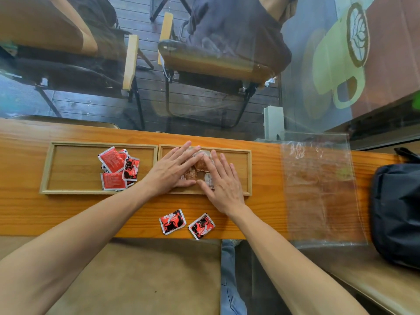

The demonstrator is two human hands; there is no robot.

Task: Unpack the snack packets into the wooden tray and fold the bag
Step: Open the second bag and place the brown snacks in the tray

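Both hands, left hand point(172, 170) and right hand point(221, 181), press flat with straight fingers on the clear snack packets point(200, 164) in the right tray point(248, 171), while two red packets point(187, 222) lie just near-side on the worktop point(68, 214), the empty bag point(318, 189) stretching far-to-near, closest to the right hand.

You are looking at a table point(68, 214) of orange-brown wood with darker grain lines. The two wooden trays point(46, 169) are showing a paler, yellowish frame and a warm brown bottom. In the left tray, the red packets point(118, 167) are carrying black and white print with silver edges. Two loose packets point(172, 221) near the table edge are having the same red, black and white pattern. Under your hands, the clear packets point(200, 164) are showing brown pieces inside. The plastic bag point(318, 189) is transparent, with faint white marks. The pouch point(400, 212) at the right is dark navy, almost black.
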